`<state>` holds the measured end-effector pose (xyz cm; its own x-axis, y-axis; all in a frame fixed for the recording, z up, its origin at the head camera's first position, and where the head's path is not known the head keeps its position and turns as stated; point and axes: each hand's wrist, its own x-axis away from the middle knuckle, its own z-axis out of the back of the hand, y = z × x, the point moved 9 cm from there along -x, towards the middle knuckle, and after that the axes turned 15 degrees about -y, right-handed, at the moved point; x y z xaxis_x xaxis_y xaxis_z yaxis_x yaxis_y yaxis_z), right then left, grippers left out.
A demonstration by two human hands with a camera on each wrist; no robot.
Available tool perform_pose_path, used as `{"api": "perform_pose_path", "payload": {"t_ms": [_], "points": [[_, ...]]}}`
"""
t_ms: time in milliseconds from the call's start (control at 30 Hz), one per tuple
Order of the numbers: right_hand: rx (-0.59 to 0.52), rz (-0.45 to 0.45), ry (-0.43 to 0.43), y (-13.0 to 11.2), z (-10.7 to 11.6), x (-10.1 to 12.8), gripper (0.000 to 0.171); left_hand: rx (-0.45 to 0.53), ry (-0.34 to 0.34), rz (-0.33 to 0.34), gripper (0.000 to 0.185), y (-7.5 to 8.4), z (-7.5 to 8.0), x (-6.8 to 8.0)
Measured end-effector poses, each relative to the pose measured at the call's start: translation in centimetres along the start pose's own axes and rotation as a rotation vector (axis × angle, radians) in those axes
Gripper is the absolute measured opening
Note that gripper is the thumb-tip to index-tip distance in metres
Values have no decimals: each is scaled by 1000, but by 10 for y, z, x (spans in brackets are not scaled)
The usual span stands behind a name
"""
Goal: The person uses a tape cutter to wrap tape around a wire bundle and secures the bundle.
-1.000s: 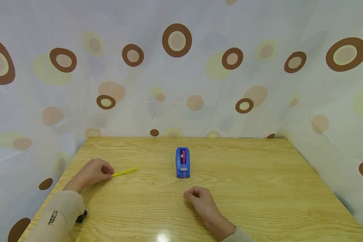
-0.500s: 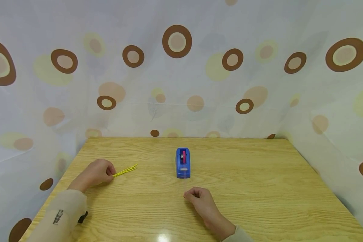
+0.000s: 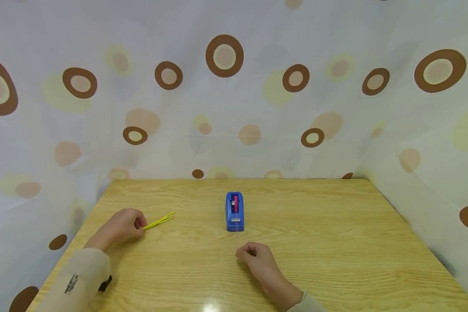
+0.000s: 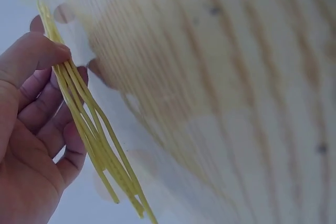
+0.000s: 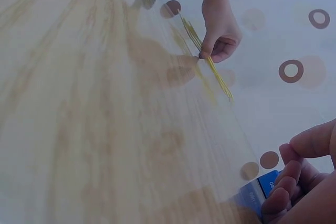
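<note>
Between thumb and fingers, my left hand (image 3: 121, 225) pinches a bundle of thin yellow strands (image 4: 100, 135) at the table's left side. Their free ends fan out towards the middle. A blue tape dispenser (image 3: 235, 222) with a pink core stands at the table's centre. In front of it, my right hand (image 3: 263, 264) has thumb and forefinger pressed together. A faint see-through strip of tape runs from the dispenser to those fingertips, barely visible. The right wrist view shows part of the dispenser (image 5: 268, 181) behind the right fingers, and the left hand (image 5: 220, 32) farther off with the strands.
The wooden table (image 3: 316, 225) has a glossy, light-grained top. A pale curtain (image 3: 257, 151) with brown and yellow circles hangs along its back and sides. Something small and black (image 3: 105, 284) sits at the left wrist, under the sleeve.
The strands in my left hand have spread apart slightly and tilted up at their free ends. My right hand and the dispenser have stayed put; the view has shifted a little.
</note>
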<state>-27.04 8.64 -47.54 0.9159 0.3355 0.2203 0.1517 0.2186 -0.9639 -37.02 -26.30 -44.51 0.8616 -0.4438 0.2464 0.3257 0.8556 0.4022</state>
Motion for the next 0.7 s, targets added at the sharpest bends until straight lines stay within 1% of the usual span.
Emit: {"api": "perform_pose_path", "payload": {"t_ms": [133,167,367,533,700], "points": [[9,2,1,2,-1,0,20,54,34,7,11,-2,1,4],[10,3,1,2,-1,-1,20,65,37,-2,11,-1,0,4],[6,-9,-5,8,-1,-4,19,119,12,-19,12,-3,-4,4],[-1,-7,-6,8,-1,-5,20,152,29,-14,10,-8,-3,5],[-3,4,-4,4,-1,-2,21,162,42,-10,7,-9,-2,7]]}}
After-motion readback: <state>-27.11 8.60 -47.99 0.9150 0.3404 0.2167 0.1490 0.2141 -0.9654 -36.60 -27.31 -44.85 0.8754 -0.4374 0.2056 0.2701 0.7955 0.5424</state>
